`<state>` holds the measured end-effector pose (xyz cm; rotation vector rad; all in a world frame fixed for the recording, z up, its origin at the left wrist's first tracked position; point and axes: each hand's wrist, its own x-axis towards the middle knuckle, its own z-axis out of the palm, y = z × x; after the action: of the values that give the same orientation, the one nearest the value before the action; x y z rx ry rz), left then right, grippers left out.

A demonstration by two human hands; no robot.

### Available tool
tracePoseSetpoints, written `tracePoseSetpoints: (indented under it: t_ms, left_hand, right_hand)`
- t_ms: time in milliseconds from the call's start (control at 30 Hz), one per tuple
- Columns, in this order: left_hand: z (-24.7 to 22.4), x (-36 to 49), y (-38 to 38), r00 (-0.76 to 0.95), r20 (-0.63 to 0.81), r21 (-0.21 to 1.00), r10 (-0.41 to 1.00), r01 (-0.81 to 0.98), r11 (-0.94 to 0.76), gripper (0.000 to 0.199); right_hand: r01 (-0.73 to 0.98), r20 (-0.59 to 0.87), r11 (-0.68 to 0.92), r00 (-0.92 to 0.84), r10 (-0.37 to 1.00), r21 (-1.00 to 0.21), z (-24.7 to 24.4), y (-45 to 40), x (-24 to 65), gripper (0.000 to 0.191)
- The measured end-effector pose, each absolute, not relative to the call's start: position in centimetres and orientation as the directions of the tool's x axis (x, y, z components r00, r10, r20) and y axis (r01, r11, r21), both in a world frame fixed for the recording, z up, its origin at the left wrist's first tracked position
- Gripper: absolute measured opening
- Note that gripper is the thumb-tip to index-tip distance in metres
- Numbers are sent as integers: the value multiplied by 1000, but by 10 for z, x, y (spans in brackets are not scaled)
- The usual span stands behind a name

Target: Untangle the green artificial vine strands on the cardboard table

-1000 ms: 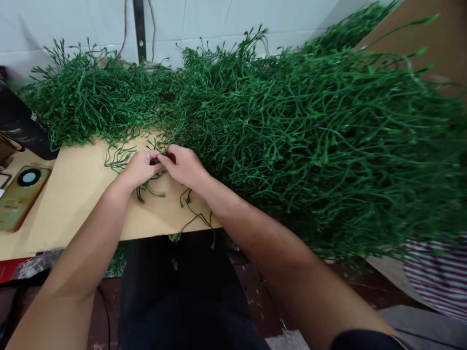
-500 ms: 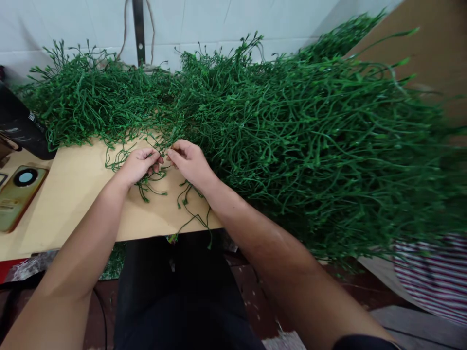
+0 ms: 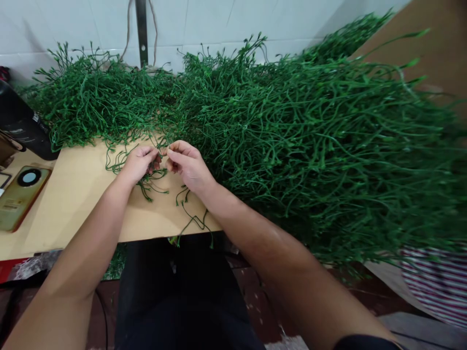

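My left hand (image 3: 143, 163) is closed, thumb against forefinger, on thin green plastic-looking stems whose budded ends stick out beneath it. Just to its right my right hand (image 3: 188, 163) is pinched, its fingertips almost meeting the left ones; the small piece between them is too fine to make out. Loose green stems (image 3: 116, 163) lie on the tan board (image 3: 83, 194) left of my left hand. More stray stems (image 3: 195, 221) lie below my right hand, hanging over the board's front edge.
A large heap of green stems (image 3: 310, 146) fills the right side, and a smaller heap (image 3: 98, 97) lies along the wall. At left are a black bottle (image 3: 24, 121) and a phone (image 3: 24, 197). Cardboard (image 3: 434, 53) stands at back right; striped cloth (image 3: 438, 287) lies lower right.
Both hands stay close together over the board. My right hand's fingers have shifted slightly, with the lower ones more curled in view. The whole view has moved a little.
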<state>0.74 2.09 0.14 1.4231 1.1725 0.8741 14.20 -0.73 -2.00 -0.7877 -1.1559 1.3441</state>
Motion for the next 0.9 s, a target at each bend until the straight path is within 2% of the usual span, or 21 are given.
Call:
tracePoseSetpoints:
  t_ms: [200, 300, 433, 533, 600, 767, 900]
  left_hand:
    - [-5, 6, 23, 223, -31, 980, 974, 199, -15, 26]
    - [-8, 6, 25, 210, -29, 975, 977, 223, -19, 25]
    - [-11, 6, 33, 98, -26, 958, 995, 286, -3, 29]
    - [-10, 1, 39, -41, -49, 970, 998, 237, 57, 31]
    - [-9, -3, 40, 1, -36, 972, 999, 234, 34, 30]
    - [-9, -5, 31, 178, 53, 951, 983, 290, -104, 29]
    - [-8, 2, 25, 234, 51, 937, 971, 325, -128, 26]
  right_hand:
    - [-314, 254, 185, -194, 948, -931, -17, -11, 140, 38]
    - [-290, 249, 180, -220, 943, -940, -17, -11, 139, 47]
    - [-94, 265, 253, -145, 953, -963, -14, -14, 138, 48]
    - [49, 299, 311, -163, 940, -949, -11, -17, 140, 44]
    - [101, 303, 317, -131, 944, -943, -10, -17, 143, 39]
    - [288, 337, 301, 83, 938, -909, -18, -8, 152, 22]
    - [381, 257, 219, 51, 965, -898, -21, -6, 150, 31]
